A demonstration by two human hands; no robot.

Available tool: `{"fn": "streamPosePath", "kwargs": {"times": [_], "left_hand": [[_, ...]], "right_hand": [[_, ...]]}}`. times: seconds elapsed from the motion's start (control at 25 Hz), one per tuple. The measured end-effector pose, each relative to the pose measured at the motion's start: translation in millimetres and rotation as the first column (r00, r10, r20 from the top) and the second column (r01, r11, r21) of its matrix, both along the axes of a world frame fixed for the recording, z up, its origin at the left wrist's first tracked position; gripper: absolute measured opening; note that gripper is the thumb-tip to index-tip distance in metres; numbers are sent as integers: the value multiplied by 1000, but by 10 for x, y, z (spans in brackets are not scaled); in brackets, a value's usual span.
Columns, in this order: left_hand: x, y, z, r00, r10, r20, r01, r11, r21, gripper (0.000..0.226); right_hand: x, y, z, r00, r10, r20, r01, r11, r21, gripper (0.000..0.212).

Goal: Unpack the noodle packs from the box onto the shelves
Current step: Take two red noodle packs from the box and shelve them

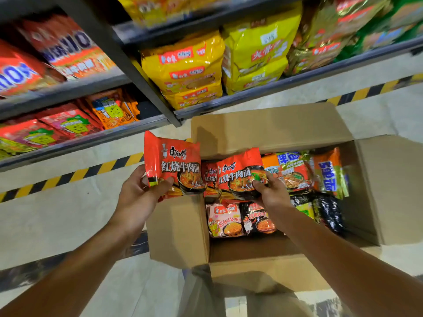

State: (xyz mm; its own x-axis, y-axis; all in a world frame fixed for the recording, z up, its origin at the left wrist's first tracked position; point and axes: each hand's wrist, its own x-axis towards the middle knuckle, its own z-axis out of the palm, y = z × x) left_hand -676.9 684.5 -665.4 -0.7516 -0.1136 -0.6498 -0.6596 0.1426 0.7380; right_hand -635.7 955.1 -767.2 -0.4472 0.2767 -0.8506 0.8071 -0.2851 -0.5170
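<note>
Both bare forearms reach forward from the bottom corners of the view, over the near edge of an open cardboard box [270, 268] that stands on a pale concrete floor [57, 225]. Its four flaps are folded outward, so the opening is unobstructed from above; the left flap [178, 232] hangs beside the left wrist.

The left hand [139, 193] is raised outside the box, over the floor to its left, thumb across the front of a red beef noodle pack [174, 163] and fingers behind it, gripping the lower left corner. That pack stands nearly upright, long axis vertical, printed face toward the camera.

The right hand [270, 191] is over the box's opening, pinching the lower right corner of a second red beef noodle pack [238, 177], which tilts slightly to the right, face up toward the camera, with another red pack just behind its left edge. Beneath and around it lie more packs: a pink pack [225, 219], a black-and-red pack [257, 218], orange and green packs [295, 172] along the far side, and dark packs at the right wall.

Beyond the box a yellow-and-black hazard stripe [75, 175] runs along the floor. Past it rise dark metal shelves [68, 143], stocked with red and orange packs on the left bay and yellow multipacks [187, 72] on the right.
</note>
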Motion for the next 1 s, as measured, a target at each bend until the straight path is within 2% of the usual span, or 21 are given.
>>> {"fn": "streamPosePath", "kwargs": {"times": [0.24, 0.36, 0.52, 0.6, 0.64, 0.84, 1.0], "left_hand": [[-22, 151, 1655, 986, -40, -164, 38, 999, -15, 36], [31, 213, 2582, 970, -45, -240, 43, 999, -13, 33], [274, 222, 3812, 936, -12, -352, 3, 1000, -26, 37], [362, 205, 4287, 916, -3, -402, -3, 1000, -13, 39], [423, 175, 4502, 910, 15, -415, -17, 1000, -1, 39], [807, 90, 5451, 847, 119, -518, -124, 992, 26, 40], [1089, 1, 5827, 790, 162, -591, -187, 982, 19, 41]], "right_hand": [[-164, 290, 1893, 963, 173, -208, -160, 984, 79, 43], [-189, 362, 2923, 942, 183, -281, -169, 983, 74, 55], [-24, 431, 4269, 884, 199, -423, -180, 980, 85, 53], [76, 503, 4715, 847, 186, -499, -135, 981, 136, 67], [116, 532, 4952, 827, 187, -531, -138, 982, 131, 66], [272, 493, 6043, 743, 160, -650, -128, 987, 96, 31], [253, 396, 6475, 646, 210, -734, -197, 975, 105, 45]]}}
